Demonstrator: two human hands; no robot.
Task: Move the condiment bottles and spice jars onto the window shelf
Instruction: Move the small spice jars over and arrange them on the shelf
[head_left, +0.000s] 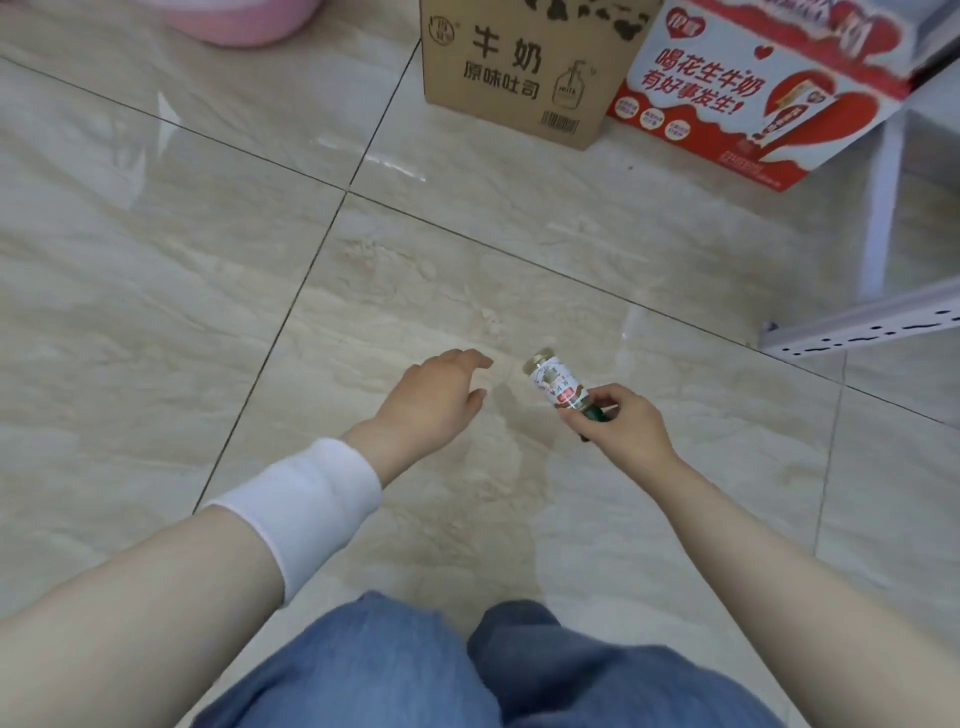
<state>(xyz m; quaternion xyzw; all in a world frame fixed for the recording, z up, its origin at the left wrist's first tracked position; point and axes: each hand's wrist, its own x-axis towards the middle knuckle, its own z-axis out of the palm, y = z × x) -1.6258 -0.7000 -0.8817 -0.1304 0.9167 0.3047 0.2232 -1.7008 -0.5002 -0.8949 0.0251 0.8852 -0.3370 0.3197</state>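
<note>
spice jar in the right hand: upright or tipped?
Tipped. The right hand grips the spice jar by its green cap end, and the clear base points up and away to the left, off the floor.

Glossy marbled tile floor (467, 249). Matt brown cardboard box (519, 78) beside a shiny printed carton (753, 104). Clear jar (558, 384) with paper label. White cloth wristband (301, 499), blue denim jeans (415, 675).

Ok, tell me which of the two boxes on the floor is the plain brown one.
The brown cardboard box on the left, printed in black. The box leaning against its right side is red and white with hearts.
</note>
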